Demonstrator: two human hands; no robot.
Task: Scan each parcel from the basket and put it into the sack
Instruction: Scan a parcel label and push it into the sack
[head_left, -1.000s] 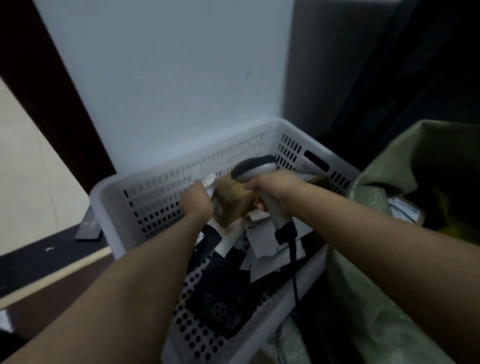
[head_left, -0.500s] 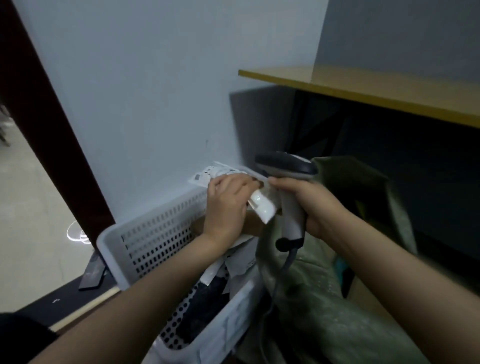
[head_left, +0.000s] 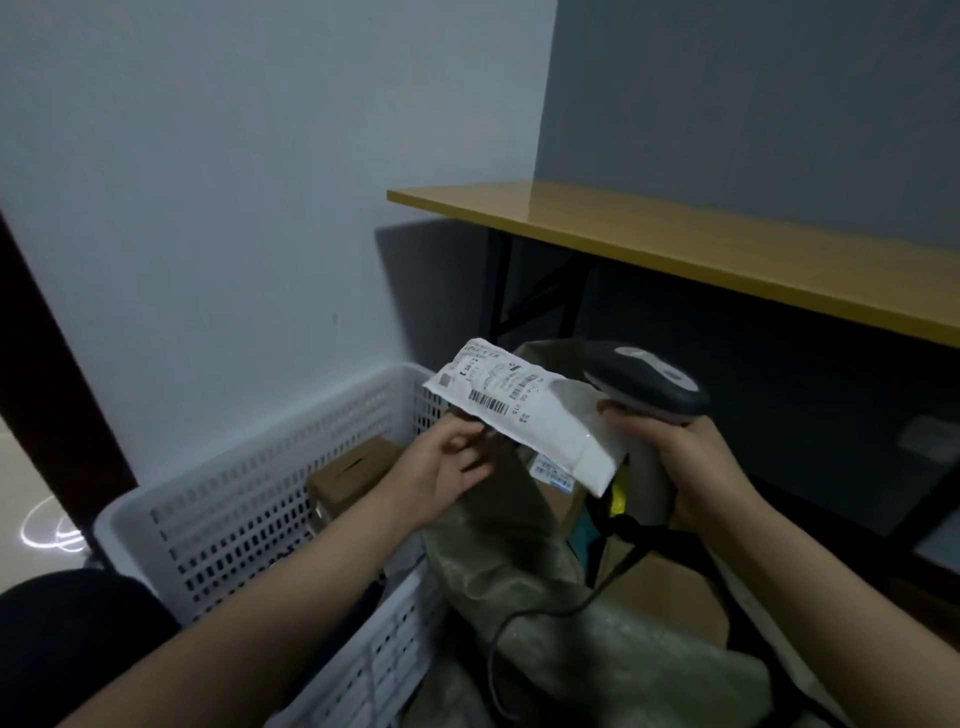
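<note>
Room: pale wall (head_left: 208, 208) behind, a darker wall to the right, a yellow-topped table (head_left: 675, 244) on black legs, and a dark door frame (head_left: 47, 374) at the left edge. Basket (head_left: 249, 499): white perforated plastic, set against the pale wall at lower left. It holds a brown box (head_left: 353, 467) near its far side and dark items lower down that are too dim to tell apart. Sack (head_left: 519, 571): green woven material, just right of the basket and touching its near rim, mouth open upward. It holds a carton (head_left: 660, 587) of brown cardboard, a second piece of cardboard with a small printed sticker, and yellow and teal scraps between them. Parcel (head_left: 550, 431): white mailer, tilted down to the right, held above the sack's mouth and clear of the basket. Its label (head_left: 488, 384) with a barcode faces up. Left hand (head_left: 447, 467): palm up, fingers curled under the parcel's lower left edge, holding it. Right hand (head_left: 691, 467): closed round the pale handle of the scanner (head_left: 644, 379), whose dark grey head points left at the parcel's right end; the thumb lies just beside that end. Cable (head_left: 545, 610): black, it drops from the scanner's handle and trails over the sack.
</note>
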